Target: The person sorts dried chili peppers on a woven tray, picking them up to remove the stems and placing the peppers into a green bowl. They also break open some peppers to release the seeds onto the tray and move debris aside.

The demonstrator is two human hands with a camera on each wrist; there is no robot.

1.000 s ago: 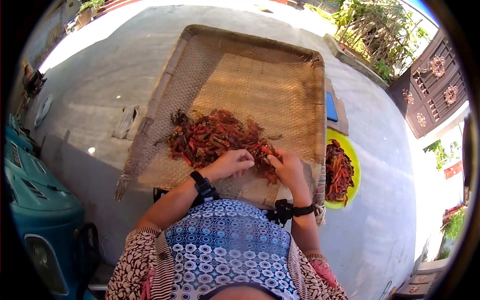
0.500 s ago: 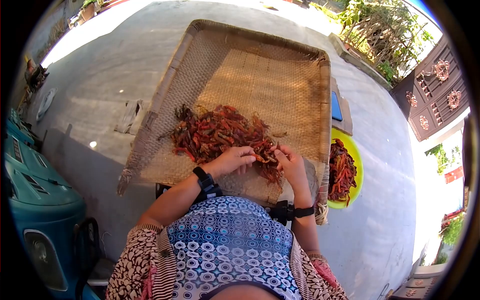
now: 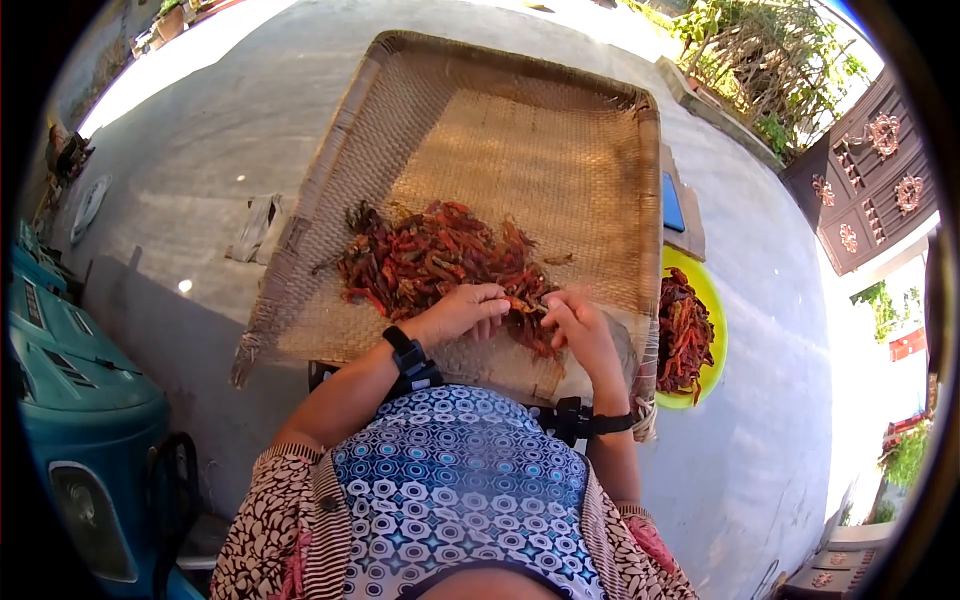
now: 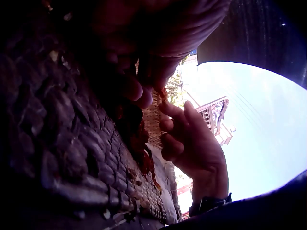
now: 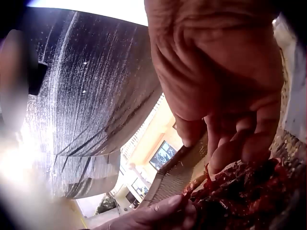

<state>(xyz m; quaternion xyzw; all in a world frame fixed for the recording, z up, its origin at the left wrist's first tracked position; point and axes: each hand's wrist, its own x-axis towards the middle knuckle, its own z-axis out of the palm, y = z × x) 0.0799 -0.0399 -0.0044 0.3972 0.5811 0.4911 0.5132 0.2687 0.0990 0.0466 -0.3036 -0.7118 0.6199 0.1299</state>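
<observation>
A heap of dried red chili peppers [image 3: 430,250] lies in the near part of a large woven bamboo tray [image 3: 540,170]. My left hand [image 3: 465,312] is at the heap's near edge, its thumb and fingers pinching a dried chili pepper [image 5: 194,184]. Facing it from the right, my right hand [image 3: 585,332] has thumb and forefinger brought together at the pepper's other end. In the left wrist view an orange-red bit of the pepper [image 4: 164,94] shows between the two hands. Loose peppers lie just below both hands.
A yellow-green basin [image 3: 716,300] of chili peppers stands right of the tray. Beyond it a flat blue object [image 3: 672,203] lies on cardboard [image 3: 690,236]. At the left stands a teal vehicle [image 3: 80,370]. A dark gate [image 3: 860,180] is at the far right.
My right hand has shifted slightly, and its fingers meet the pepper at a changed angle. My left hand stays almost in place at the heap's near edge.
</observation>
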